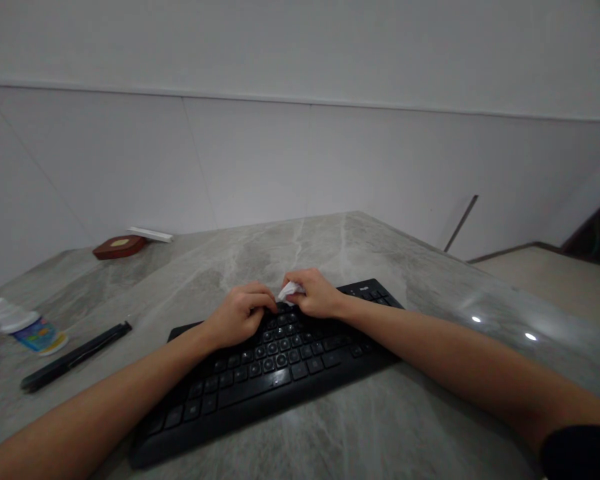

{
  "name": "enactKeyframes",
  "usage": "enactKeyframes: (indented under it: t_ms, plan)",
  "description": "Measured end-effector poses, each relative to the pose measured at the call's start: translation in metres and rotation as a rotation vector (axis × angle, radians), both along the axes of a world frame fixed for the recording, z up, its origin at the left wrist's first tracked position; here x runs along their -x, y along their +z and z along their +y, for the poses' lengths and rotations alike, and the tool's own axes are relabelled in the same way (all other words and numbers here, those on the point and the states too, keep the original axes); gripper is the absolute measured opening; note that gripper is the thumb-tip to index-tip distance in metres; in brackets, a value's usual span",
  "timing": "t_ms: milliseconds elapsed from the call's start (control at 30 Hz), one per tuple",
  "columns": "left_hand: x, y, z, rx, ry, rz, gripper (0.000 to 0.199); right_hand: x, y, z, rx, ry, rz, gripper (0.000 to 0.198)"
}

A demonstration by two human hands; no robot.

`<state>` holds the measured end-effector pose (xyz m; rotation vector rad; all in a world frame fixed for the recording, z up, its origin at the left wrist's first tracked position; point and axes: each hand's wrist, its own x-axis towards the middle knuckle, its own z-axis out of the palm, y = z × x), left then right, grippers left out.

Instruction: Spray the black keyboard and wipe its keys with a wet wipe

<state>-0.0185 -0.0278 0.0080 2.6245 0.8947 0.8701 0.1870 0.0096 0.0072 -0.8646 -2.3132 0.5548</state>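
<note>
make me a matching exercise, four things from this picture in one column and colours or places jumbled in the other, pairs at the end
1. keyboard
2. crumpled wad
3. bottle
4. flat angular object

A. reddish-brown, back left
B. far left, white-topped
C. black, lower middle
D. in the right hand

Pairs: 1-C, 2-D, 3-B, 4-A

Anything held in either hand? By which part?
Right hand pinches a crumpled white wad by its right side, the rest sticking out. Left hand is curled over the keyboard; can't tell whether it grips anything.
</note>
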Motion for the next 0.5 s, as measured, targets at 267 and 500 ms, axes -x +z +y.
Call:
enactKeyframes:
  t_ms: [267, 500]
  plan:
    - [0.000, -0.001, 0.000, -0.017, -0.009, -0.003, 0.038, -0.008, 0.014, 0.002, -0.050, -0.008, -0.188, 0.012]
    - [0.000, 0.000, -0.001, -0.021, -0.019, 0.017, 0.037, -0.026, 0.010, -0.007, -0.116, 0.032, -0.108, 0.022]
